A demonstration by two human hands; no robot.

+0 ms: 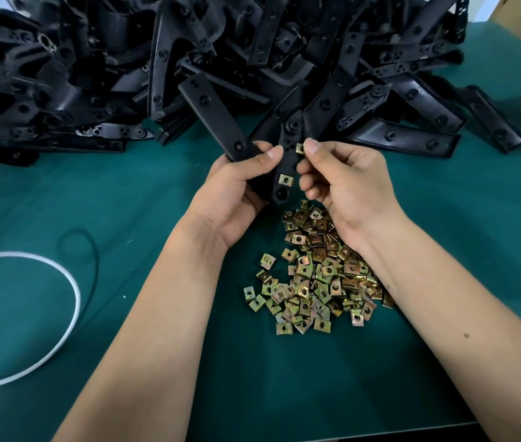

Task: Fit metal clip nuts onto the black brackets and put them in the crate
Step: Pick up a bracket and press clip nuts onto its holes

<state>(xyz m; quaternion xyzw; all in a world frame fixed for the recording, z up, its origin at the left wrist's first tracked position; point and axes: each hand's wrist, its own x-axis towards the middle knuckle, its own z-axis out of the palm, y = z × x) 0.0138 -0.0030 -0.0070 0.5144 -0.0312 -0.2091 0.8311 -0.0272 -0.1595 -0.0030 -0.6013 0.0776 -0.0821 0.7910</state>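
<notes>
Both forearms bare; no sleeves, gloves, jewellery.

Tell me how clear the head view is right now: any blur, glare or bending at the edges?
Head view: even, soft light, no harsh glare; the hands, left hand and right hand, and the loose clip nuts are sharp; the bracket pile smears at the top left corner; wide-angle bending curves the green table edges.

The bracket pile (189,59) ran off the top edge; the white cable (71,311) left the frame; the right forearm covered some clip nuts (313,282).
</notes>
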